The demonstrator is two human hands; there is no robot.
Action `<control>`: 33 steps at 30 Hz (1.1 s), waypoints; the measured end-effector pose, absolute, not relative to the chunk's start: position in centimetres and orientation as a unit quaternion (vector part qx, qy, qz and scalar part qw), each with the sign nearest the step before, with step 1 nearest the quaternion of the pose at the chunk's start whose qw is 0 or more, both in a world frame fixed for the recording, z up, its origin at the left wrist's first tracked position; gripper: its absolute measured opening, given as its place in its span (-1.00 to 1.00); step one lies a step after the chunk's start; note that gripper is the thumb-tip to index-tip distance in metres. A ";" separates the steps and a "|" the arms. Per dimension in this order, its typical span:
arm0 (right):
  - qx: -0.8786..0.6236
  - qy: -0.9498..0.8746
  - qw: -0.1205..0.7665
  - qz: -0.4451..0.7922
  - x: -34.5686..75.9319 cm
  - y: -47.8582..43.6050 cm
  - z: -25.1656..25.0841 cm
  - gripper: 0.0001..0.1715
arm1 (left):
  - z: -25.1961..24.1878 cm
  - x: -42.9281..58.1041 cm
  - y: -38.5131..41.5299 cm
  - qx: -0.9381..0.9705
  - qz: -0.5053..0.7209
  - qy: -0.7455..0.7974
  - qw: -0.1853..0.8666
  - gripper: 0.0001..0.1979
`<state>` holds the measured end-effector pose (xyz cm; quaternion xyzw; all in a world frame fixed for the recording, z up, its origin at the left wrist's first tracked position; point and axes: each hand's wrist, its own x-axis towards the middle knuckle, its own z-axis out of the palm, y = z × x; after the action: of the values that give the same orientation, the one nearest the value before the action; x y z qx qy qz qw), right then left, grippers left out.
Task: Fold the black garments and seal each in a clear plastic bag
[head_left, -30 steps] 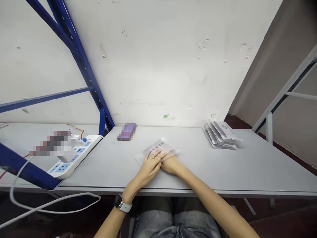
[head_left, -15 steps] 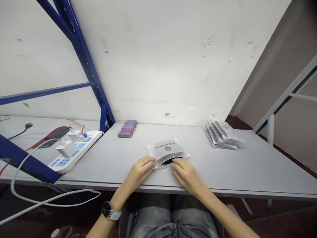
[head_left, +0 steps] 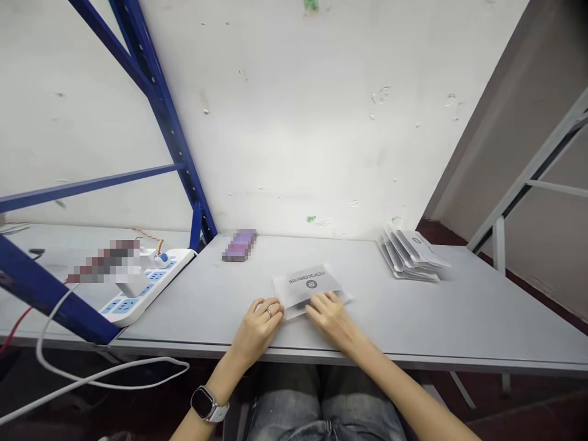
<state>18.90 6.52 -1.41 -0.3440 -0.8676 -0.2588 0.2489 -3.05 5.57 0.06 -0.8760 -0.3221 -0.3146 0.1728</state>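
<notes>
A frosted plastic zip bag [head_left: 298, 286] printed ROCKBROS lies on the table in front of me, its near edge toward me. Something dark shows faintly inside, close to that edge. My left hand [head_left: 258, 323] is closed, with thumb and fingers pinching the bag's near left corner; a ring is on one finger. Bent and close together, the fingers of my right hand [head_left: 331, 317] grip the bag's near edge right of the middle. The right fingertips are partly hidden behind the hand.
Several similar frosted bags [head_left: 408, 257] stand in a leaning pile at the right rear. Further left lies a purple phone [head_left: 239, 245]. A white power strip [head_left: 138, 303] with plugs and cables sits beyond the blue metal frame [head_left: 172, 116]. A wall [head_left: 303, 135] rises behind the table [head_left: 427, 324].
The bag's mouth, gaping over a dark item before, now lies flatter. My right fingers have moved from the opening onto the bag's near edge. The view has tilted slightly.
</notes>
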 end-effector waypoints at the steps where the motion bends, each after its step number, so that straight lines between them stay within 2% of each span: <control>1: -0.355 -0.863 0.246 -0.261 20.1 6.5 -1.4 -0.68 | 0.1 -3.2 5.6 -0.875 -0.312 -0.326 0.176 -0.77; 8: -0.434 -0.837 0.227 -0.244 27.2 4.7 -1.3 -0.67 | -0.3 -5.3 5.6 -0.872 -0.289 -0.367 0.149 -0.76; 11: -0.456 -0.853 0.205 -0.153 27.9 3.2 0.3 -0.86 | 0.1 -5.7 5.4 -0.876 -0.281 -0.380 0.095 -0.68; 12: -0.459 -0.857 0.206 -0.115 27.8 3.0 1.0 -0.86 | 0.4 -5.5 5.4 -0.873 -0.290 -0.384 0.078 -0.63; 14: -0.464 -0.856 0.222 -0.053 26.7 3.3 2.3 -0.61 | 1.1 -4.2 5.8 -0.863 -0.317 -0.391 0.048 -0.58; 16: -0.472 -0.848 0.242 -0.015 24.8 4.6 2.8 -0.50 | 1.6 -1.8 6.6 -0.851 -0.330 -0.406 0.025 -0.61; 18: -0.491 -0.835 0.248 0.003 22.5 6.6 2.4 -0.48 | 1.6 0.9 7.8 -0.848 -0.295 -0.440 0.015 -0.61; 23: -0.494 -0.849 0.186 0.029 18.6 9.9 -0.7 -0.43 | 0.0 4.5 9.6 -0.829 -0.140 -0.541 -0.010 -0.50; 33: -0.497 -0.851 0.165 0.030 18.8 9.5 -1.9 -0.42 | -1.5 3.3 9.2 -0.829 -0.132 -0.543 -0.026 -0.50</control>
<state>18.83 9.55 -1.86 -0.4970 -0.8514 0.0305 0.1650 3.34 9.18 -1.46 -0.8292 -0.5426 -0.1316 -0.0260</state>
